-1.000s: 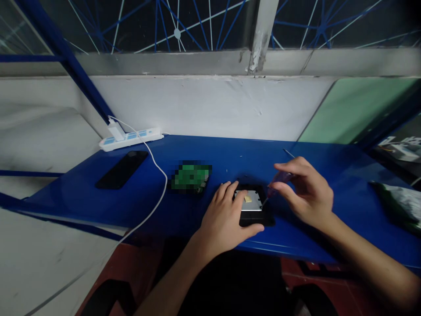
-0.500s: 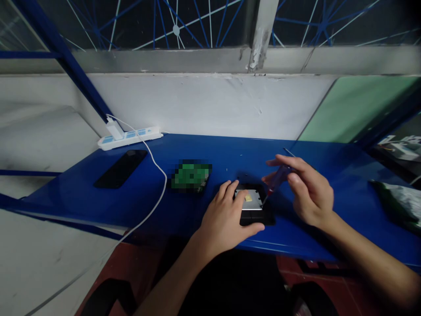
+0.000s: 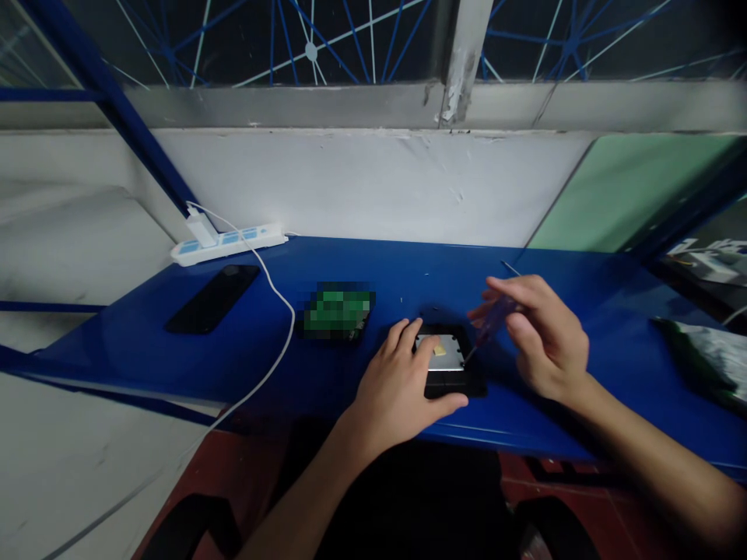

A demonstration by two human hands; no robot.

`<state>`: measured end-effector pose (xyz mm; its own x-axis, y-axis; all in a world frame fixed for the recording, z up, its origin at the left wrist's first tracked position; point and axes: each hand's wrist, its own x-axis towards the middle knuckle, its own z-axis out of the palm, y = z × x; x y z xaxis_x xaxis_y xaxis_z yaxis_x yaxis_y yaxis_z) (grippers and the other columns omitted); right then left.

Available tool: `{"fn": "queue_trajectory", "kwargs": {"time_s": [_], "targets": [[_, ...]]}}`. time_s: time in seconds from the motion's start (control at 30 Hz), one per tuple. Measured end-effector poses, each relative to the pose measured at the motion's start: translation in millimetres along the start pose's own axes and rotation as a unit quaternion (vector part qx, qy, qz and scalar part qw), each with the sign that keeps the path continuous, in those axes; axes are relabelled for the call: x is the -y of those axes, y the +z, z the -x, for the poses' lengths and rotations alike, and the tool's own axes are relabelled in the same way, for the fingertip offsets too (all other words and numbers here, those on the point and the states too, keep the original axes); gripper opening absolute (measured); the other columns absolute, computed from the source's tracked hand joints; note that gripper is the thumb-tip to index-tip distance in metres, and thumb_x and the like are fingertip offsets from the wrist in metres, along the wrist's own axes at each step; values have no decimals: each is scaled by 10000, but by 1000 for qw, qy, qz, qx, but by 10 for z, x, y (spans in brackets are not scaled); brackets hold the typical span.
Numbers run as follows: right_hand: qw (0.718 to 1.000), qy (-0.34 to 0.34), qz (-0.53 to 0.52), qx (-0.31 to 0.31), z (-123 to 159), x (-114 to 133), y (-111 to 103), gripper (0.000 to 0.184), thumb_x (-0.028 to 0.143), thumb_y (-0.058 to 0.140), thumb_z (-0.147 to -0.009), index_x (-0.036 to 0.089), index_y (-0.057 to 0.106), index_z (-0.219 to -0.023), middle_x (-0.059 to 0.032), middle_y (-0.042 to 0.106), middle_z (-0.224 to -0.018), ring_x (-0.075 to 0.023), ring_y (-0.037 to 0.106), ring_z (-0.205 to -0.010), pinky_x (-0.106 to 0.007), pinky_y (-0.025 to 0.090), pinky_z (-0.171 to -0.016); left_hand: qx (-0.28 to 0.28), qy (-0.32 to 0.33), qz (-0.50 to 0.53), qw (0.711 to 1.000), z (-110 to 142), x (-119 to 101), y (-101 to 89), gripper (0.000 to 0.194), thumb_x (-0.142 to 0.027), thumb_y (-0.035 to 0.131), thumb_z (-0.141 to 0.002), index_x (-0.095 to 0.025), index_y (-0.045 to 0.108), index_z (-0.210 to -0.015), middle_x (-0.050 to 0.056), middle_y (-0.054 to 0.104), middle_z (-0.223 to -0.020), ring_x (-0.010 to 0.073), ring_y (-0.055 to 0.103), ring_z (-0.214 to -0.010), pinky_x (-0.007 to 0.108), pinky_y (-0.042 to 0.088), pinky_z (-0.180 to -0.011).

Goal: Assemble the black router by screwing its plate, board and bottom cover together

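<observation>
My left hand [image 3: 397, 381] lies spread over the left side of a black case [image 3: 447, 386]. Its index fingertip rests on the silver metal plate [image 3: 450, 362] inside, and the thumb reaches along the near edge. A small yellow piece [image 3: 440, 351] sits on that plate. In my right hand [image 3: 552, 342] is a screwdriver [image 3: 496, 317] with a see-through purplish handle, pinched between thumb and fingers. Tilted, it points down to the plate's right edge, where dark screw-like spots show. Whether the tip sits in a screw is too small to tell.
Left of the case lies a green circuit board [image 3: 338, 313], blurred by pixels. Further left are a black phone [image 3: 213, 299], a white power strip [image 3: 230, 244] and a white cable [image 3: 285, 299]. A silvery-green bag [image 3: 706, 358] lies right. A thin metal rod [image 3: 510, 267] shows behind my right hand.
The right fingers have shifted slightly around the screwdriver handle, which appears turned a little. My left hand and the case keep their places.
</observation>
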<state>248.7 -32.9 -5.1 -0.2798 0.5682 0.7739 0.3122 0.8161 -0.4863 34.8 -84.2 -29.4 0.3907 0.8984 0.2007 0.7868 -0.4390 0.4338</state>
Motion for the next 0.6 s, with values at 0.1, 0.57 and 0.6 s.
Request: {"fn": "queue_trajectory", "kwargs": {"time_s": [0.1, 0.57, 0.6], "targets": [[1000, 24, 2, 10, 4, 50, 10, 512, 179, 438, -1000, 337, 448, -1487, -78, 666, -1256, -198, 732, -875, -440, 607, -792, 1, 1, -5, 1000, 1, 0, 3, 711, -583, 744, -791, -191, 520, -1340, 156, 407, -1550, 352, 298, -1473, 527, 371, -1156], [1000, -4, -26, -8, 28, -36, 7, 371, 266, 611, -933, 334, 620, -1298, -62, 654, -1010, -204, 695, -772, -386, 600, -626, 0, -3, -1, 1000, -4, -17, -13, 690, -571, 756, -785, -202, 535, -1324, 150, 416, -1545, 351, 295, -1477, 517, 367, -1161], [1000, 2, -26, -5, 28, -23, 11, 367, 274, 571, -955, 333, 613, -1315, -70, 657, -1037, -205, 702, -784, -393, 605, -643, 0, -3, -2, 1000, -4, -17, -13, 690, -569, 760, -782, -200, 537, -1322, 152, 416, -1545, 352, 295, -1477, 517, 366, -1161]]}}
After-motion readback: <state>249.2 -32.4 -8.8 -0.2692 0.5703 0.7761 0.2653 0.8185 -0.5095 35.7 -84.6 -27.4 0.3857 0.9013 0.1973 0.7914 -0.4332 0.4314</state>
